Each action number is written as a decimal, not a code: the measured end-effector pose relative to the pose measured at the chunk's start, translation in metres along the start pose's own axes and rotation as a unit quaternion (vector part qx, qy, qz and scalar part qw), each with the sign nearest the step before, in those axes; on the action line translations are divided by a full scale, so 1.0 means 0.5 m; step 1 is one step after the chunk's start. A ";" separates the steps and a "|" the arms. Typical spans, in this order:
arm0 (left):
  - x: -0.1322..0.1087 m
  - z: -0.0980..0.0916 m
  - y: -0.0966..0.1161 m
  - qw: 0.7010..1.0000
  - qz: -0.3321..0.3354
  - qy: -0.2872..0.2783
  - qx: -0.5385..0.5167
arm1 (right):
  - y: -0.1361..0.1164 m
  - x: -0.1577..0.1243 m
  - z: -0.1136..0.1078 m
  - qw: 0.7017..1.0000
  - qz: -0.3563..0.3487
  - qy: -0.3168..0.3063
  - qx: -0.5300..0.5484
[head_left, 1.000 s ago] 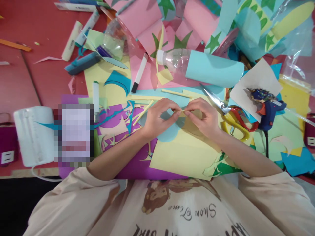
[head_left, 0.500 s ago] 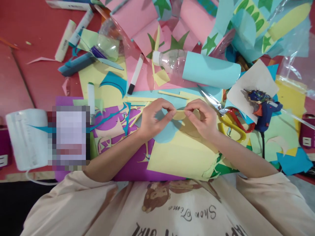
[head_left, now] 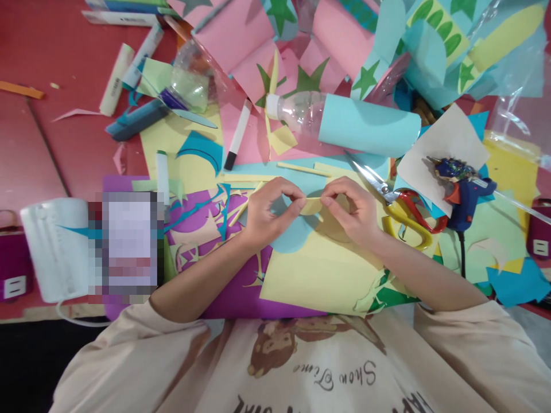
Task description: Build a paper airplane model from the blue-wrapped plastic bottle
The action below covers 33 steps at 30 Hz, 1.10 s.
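Note:
Between my two hands is a small piece of yellow paper (head_left: pixel 310 206), held by its ends above the table. My left hand (head_left: pixel 272 211) pinches one end between thumb and fingertips. At the other end my right hand (head_left: pixel 353 210) pinches it the same way. Beneath the hands lie a light blue paper (head_left: pixel 289 236) and a large pale yellow sheet (head_left: pixel 318 275). Scissors (head_left: pixel 407 209) with red and yellow handles rest partly open to the right of my right hand. Beyond the hands lies a plastic bottle (head_left: pixel 365 123) wrapped in light blue paper.
A blue glue gun (head_left: pixel 467 195) sits on white paper at the right. Cut scraps (head_left: pixel 202 218), a marker (head_left: pixel 237 135) and a blurred-out phone-like object (head_left: pixel 131 241) are at the left. Pink paper shapes (head_left: pixel 236 34) with green stars stand at the back.
The yellow piece shows a little more of its face and looks slightly bent. Both hands stay nearly in place, and the view has shifted slightly.

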State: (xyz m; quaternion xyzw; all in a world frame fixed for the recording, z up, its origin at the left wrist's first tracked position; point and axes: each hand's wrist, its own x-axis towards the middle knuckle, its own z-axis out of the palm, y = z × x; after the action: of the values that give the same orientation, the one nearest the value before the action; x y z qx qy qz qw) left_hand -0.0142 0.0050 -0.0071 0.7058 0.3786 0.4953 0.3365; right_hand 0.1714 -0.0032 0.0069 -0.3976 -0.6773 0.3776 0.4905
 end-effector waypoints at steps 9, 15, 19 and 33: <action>0.007 -0.001 0.006 0.999 -0.005 -0.045 -0.022 | -0.006 -0.007 0.000 0.996 0.090 0.011 0.005; -0.005 -0.002 -0.012 0.999 -0.031 0.004 -0.044 | -0.003 -0.003 0.002 0.996 0.070 -0.045 -0.025; -0.007 0.002 -0.016 0.997 -0.031 0.034 -0.056 | 0.001 0.000 -0.001 0.998 0.023 -0.048 -0.039; 0.004 0.008 -0.015 0.965 -0.111 0.170 -0.166 | 0.003 -0.007 -0.006 0.997 0.035 0.063 -0.037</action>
State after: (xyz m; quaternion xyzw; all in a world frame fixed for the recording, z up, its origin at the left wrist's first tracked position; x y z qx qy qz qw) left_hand -0.0116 0.0101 -0.0138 0.4986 0.4189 0.6236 0.4326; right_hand 0.1752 -0.0056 0.0050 -0.4625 -0.6441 0.3433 0.5035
